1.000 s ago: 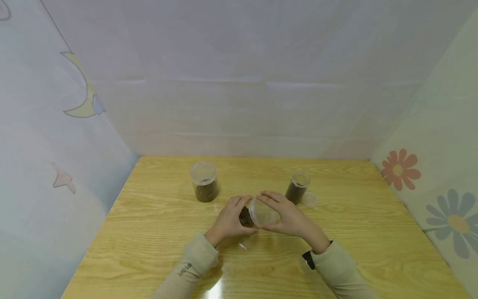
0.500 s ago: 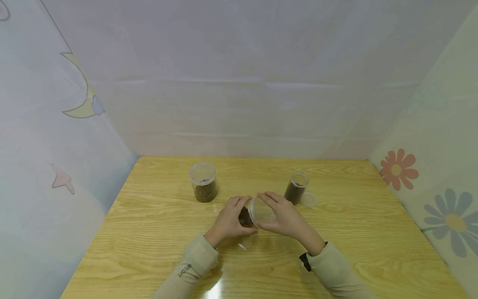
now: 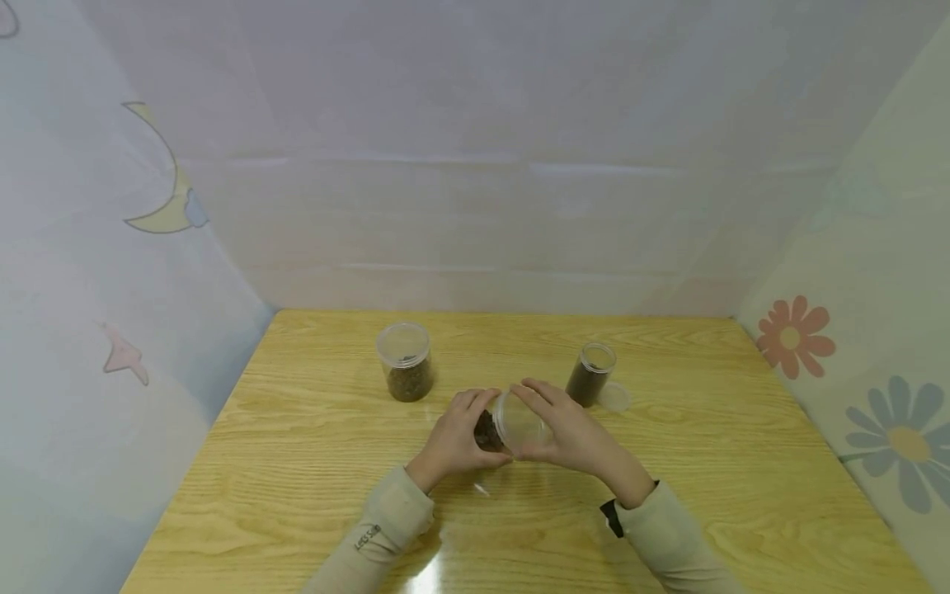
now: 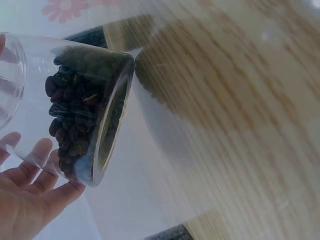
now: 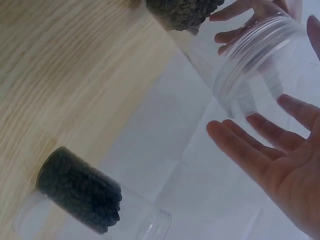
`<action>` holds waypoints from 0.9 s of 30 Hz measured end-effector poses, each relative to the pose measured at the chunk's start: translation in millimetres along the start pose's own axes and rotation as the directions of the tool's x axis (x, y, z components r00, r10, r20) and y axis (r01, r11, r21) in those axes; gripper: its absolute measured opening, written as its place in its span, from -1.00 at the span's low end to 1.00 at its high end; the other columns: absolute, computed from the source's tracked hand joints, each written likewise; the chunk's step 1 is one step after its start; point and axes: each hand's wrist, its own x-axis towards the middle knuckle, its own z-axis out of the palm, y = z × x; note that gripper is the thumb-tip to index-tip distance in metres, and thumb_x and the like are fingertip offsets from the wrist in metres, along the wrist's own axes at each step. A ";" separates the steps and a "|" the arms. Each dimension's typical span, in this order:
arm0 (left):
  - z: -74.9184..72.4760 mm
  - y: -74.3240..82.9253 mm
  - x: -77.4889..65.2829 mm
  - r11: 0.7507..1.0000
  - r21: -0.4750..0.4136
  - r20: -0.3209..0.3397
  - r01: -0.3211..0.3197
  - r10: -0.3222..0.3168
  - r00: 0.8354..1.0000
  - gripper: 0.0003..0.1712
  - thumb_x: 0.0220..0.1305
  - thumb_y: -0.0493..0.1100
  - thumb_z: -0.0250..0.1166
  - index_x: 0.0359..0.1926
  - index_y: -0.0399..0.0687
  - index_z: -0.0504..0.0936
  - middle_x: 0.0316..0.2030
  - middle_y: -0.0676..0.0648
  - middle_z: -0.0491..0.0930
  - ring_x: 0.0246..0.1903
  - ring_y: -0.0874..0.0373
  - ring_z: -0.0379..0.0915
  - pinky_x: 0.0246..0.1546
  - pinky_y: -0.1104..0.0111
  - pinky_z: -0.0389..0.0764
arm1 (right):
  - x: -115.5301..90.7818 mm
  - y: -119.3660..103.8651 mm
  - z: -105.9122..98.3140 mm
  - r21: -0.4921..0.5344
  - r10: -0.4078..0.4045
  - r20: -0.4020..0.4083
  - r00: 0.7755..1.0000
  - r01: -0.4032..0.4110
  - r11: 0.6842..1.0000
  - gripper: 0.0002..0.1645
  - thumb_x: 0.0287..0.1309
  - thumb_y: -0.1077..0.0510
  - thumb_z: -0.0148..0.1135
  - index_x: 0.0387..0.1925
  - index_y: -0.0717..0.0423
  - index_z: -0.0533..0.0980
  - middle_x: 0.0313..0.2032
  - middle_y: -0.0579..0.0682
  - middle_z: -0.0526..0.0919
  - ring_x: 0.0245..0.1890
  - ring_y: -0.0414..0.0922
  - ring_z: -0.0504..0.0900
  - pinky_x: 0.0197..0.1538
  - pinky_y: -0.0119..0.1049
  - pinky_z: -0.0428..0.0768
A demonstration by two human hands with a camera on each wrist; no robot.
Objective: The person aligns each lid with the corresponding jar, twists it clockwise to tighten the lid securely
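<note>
There stands the wide jar [image 3: 408, 375], your left hand [image 3: 454, 433] grips the tilted jar [image 3: 486, 431] by its bean-filled base, your right hand [image 3: 567, 433] curls round its clear top, seemingly so neither end slips, and beyond, the narrow jar [image 3: 589, 381].

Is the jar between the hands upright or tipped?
Tipped: the jar leans toward the right hand, its underside showing in the left wrist view.

A pale beige left sleeve [image 3: 378, 528], at 7 o'clock in the head view, bore small dark lettering [image 3: 367, 536] partly too blurred to read, and a matching right sleeve [image 3: 675, 544], at 5 o'clock, had a black band [image 3: 612, 519] showing at its thick cuff [image 3: 653, 516].
</note>
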 end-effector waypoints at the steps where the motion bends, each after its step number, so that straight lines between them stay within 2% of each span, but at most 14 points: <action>1: 0.0 0.0 -0.1 1.000 0.001 0.003 0.001 -0.001 1.000 0.05 -0.26 0.16 0.51 0.24 -0.11 0.23 0.09 -0.14 0.34 0.07 -0.01 0.26 -0.02 0.14 0.46 | -0.4 0.6 -0.1 0.001 -0.018 0.002 1.000 0.018 1.000 0.01 -0.20 -0.09 0.44 0.27 0.21 0.22 0.19 0.26 0.29 0.12 0.18 0.34 0.00 0.04 0.46; 6: 0.4 -0.1 -0.1 1.000 0.004 0.014 -0.009 0.009 1.000 0.05 -0.24 0.16 0.50 0.25 -0.11 0.22 0.09 -0.13 0.34 0.08 -0.02 0.24 -0.02 0.14 0.45 | -0.9 2.8 2.1 0.002 -0.063 -0.007 0.998 0.063 0.998 0.02 -0.22 -0.07 0.47 0.27 0.18 0.23 0.20 0.25 0.28 0.13 0.19 0.32 0.00 0.06 0.45; 14: 1.2 0.2 -0.8 0.999 0.027 -0.014 -0.033 0.034 0.999 0.05 -0.24 0.19 0.48 0.24 -0.12 0.23 0.07 -0.13 0.35 0.06 -0.01 0.26 -0.03 0.15 0.46 | 2.3 3.5 3.9 -0.012 -0.049 -0.044 0.998 0.049 0.999 -0.05 -0.17 -0.09 0.44 0.23 0.22 0.28 0.11 0.27 0.38 0.02 0.18 0.45 -0.06 0.03 0.50; 18: 1.9 0.1 -0.7 0.999 0.030 -0.025 -0.034 0.034 0.999 0.05 -0.24 0.19 0.49 0.24 -0.13 0.23 0.07 -0.14 0.36 0.06 -0.01 0.27 -0.02 0.15 0.46 | 4.4 1.3 4.8 -0.011 0.003 -0.054 0.999 -0.004 1.000 -0.06 -0.16 -0.15 0.41 0.21 0.23 0.30 0.07 0.28 0.42 -0.05 0.19 0.50 -0.12 0.02 0.53; 27: 3.2 -1.2 -1.7 0.999 0.042 -0.024 -0.024 0.026 0.999 0.03 -0.23 0.19 0.48 0.24 -0.12 0.23 0.07 -0.13 0.35 0.07 -0.02 0.26 -0.01 0.15 0.45 | 7.2 -7.8 4.7 -0.021 0.162 -0.025 0.986 -0.163 0.986 -0.02 -0.18 -0.25 0.36 0.23 0.18 0.30 0.03 0.28 0.46 -0.12 0.20 0.54 -0.15 0.19 0.47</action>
